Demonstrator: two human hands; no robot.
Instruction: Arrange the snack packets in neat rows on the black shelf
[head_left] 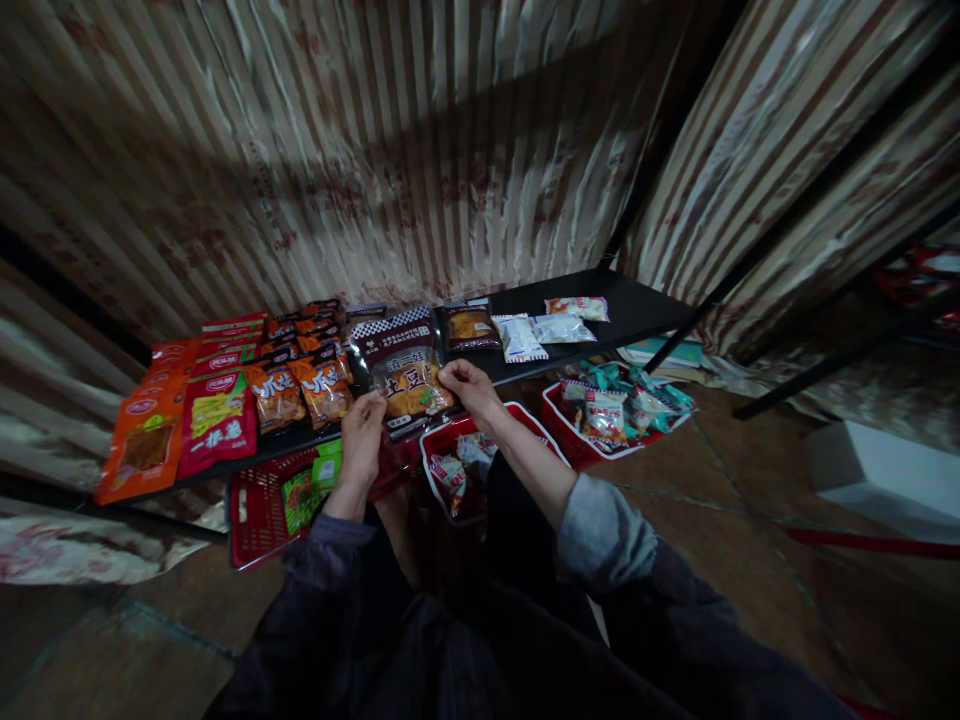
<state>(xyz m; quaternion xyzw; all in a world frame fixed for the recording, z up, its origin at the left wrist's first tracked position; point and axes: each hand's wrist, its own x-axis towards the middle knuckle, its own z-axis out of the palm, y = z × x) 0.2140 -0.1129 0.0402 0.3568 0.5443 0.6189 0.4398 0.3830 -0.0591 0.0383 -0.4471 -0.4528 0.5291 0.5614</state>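
Note:
A dark brown bag of potato chips [397, 362] with a checkered top edge is held upright at the front of the black shelf. My left hand [361, 440] pinches its lower left edge. At its right edge, the fingers of my right hand [472, 390] are closed on it too. Orange-and-black snack packets [321, 388] stand in rows just left of the bag. Another brown snack bag [471, 326] lies behind it to the right, followed by small white packets [519, 338].
Red-and-green bags [217, 420] and orange bags [142, 445] fill the shelf's [637, 300] left end. Below are a red basket with green packets [255, 510], a middle basket [431, 470] and a right basket [559, 430] with snack packets. A white box [885, 475] sits on the floor.

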